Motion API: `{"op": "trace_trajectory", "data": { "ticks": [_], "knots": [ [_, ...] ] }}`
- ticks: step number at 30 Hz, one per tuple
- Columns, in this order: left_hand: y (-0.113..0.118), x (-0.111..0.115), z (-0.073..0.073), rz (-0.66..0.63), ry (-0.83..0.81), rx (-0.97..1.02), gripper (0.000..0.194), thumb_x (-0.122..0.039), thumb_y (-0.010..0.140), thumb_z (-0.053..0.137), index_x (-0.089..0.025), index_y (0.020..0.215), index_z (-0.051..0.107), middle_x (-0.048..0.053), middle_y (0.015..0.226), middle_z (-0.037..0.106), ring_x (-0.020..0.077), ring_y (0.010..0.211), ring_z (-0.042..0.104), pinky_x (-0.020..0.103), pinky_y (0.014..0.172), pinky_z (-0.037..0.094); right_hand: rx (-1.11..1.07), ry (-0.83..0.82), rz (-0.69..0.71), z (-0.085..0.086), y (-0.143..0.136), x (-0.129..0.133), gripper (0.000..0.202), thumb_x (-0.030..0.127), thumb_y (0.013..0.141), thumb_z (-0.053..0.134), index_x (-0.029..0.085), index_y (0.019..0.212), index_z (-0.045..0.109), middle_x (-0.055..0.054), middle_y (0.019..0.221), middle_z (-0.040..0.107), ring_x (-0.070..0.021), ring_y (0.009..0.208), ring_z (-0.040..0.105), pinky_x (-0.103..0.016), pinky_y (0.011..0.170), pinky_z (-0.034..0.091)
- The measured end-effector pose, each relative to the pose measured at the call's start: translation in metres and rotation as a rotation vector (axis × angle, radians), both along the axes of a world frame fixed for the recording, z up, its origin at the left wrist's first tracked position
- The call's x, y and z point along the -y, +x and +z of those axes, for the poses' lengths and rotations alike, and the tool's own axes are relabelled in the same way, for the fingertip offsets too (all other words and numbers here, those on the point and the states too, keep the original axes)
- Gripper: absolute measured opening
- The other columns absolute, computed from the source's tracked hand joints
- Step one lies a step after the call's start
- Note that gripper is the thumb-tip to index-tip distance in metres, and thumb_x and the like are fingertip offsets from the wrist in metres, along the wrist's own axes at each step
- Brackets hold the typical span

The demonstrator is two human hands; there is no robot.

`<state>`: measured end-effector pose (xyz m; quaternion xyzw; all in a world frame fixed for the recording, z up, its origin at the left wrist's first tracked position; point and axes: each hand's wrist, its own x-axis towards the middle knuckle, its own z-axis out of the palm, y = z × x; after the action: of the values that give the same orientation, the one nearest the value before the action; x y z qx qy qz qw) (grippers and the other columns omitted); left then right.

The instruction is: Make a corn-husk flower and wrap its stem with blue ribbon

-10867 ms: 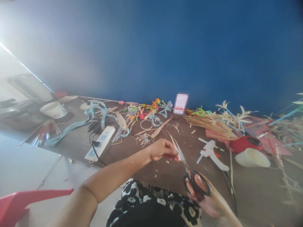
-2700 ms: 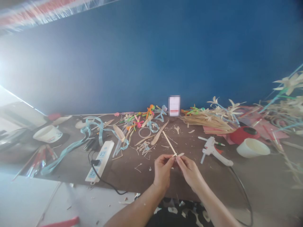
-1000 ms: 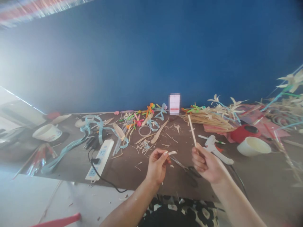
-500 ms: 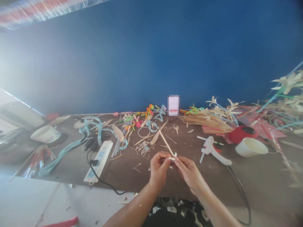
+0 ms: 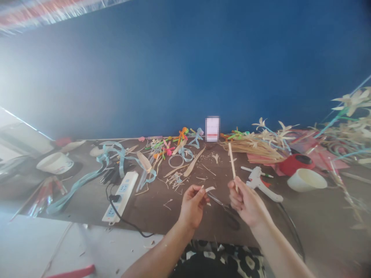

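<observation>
Moved apart, the left hand (image 5: 192,205) pinches one strip (image 5: 210,189) and the right hand (image 5: 245,201) grips one stick (image 5: 232,160).

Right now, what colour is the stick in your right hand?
The stick is pale cream; the head view shows it best.

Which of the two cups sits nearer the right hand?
The plain pale cup, beside the red object. The other cup, with printed marks, is at the far left.
</observation>
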<state>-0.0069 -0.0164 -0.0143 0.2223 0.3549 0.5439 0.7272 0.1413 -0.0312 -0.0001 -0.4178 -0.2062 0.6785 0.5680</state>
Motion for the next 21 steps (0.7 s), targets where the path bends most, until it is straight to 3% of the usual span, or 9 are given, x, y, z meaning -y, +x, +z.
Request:
{"op": "trace_trajectory", "data": {
  "ticks": [3,8,11,13,15,18,21],
  "knots": [
    [0.004,-0.001,-0.001,-0.013,-0.092,0.051,0.020,-0.020,0.059,0.068,-0.015,0.067,0.051,-0.004,0.063,0.053,0.0039,0.054,0.049,0.015,0.053,0.041,0.109,0.004,0.065,-0.004,-0.007,-0.002,0.023,0.038,0.070,0.059,0.018,0.079,0.052,0.013,0.043,0.019,-0.0014,0.033,0.010,-0.014,0.030,0.008],
    [0.008,-0.002,-0.008,-0.043,-0.112,0.042,0.019,-0.022,0.059,0.069,-0.014,0.068,0.055,-0.003,0.060,0.054,0.0049,0.053,0.051,0.015,0.050,0.041,0.112,-0.007,0.108,-0.018,-0.024,-0.005,0.022,0.036,0.067,0.061,0.018,0.068,0.048,0.013,0.042,0.023,-0.0010,0.032,0.012,-0.014,0.030,0.011],
    [0.005,-0.006,-0.016,-0.062,-0.170,0.015,0.019,-0.022,0.060,0.068,-0.013,0.073,0.056,0.001,0.069,0.059,0.0065,0.057,0.055,0.014,0.047,0.041,0.223,0.003,0.065,-0.024,-0.013,-0.017,0.023,0.036,0.065,0.061,0.019,0.066,0.046,0.012,0.042,0.025,-0.0016,0.031,0.014,-0.016,0.031,0.011],
    [0.001,-0.009,-0.020,-0.067,-0.244,-0.005,0.021,-0.022,0.061,0.068,-0.013,0.076,0.057,0.003,0.077,0.061,0.0075,0.060,0.057,0.013,0.044,0.041,0.476,0.029,-0.028,-0.028,0.003,-0.030,0.020,0.036,0.065,0.059,0.019,0.065,0.048,0.011,0.040,0.027,-0.0029,0.030,0.018,-0.017,0.032,0.013],
    [-0.001,-0.012,-0.021,-0.081,-0.306,-0.021,0.023,-0.022,0.061,0.067,-0.013,0.079,0.057,0.005,0.079,0.062,0.0081,0.060,0.057,0.013,0.043,0.041,0.869,0.063,-0.133,-0.031,0.024,-0.046,0.016,0.034,0.066,0.056,0.018,0.065,0.054,0.008,0.040,0.036,-0.0060,0.033,0.030,-0.020,0.036,0.021],
    [-0.003,-0.014,-0.020,-0.104,-0.338,-0.038,0.025,-0.023,0.062,0.067,-0.013,0.082,0.057,0.004,0.076,0.062,0.0082,0.059,0.058,0.012,0.041,0.041,1.366,0.082,-0.120,-0.036,0.050,-0.065,0.016,0.023,0.064,0.052,0.018,0.077,0.061,0.000,0.052,0.054,-0.0147,0.050,0.049,-0.025,0.050,0.032],
    [-0.001,-0.014,-0.018,-0.136,-0.315,-0.064,0.025,-0.025,0.061,0.067,-0.013,0.082,0.058,0.004,0.073,0.061,0.0087,0.058,0.057,0.013,0.039,0.039,1.540,0.083,-0.114,-0.036,0.054,-0.070,0.037,0.020,0.064,0.051,0.017,0.100,0.056,-0.004,0.063,0.059,-0.0187,0.060,0.053,-0.028,0.056,0.034]
  ]
}}
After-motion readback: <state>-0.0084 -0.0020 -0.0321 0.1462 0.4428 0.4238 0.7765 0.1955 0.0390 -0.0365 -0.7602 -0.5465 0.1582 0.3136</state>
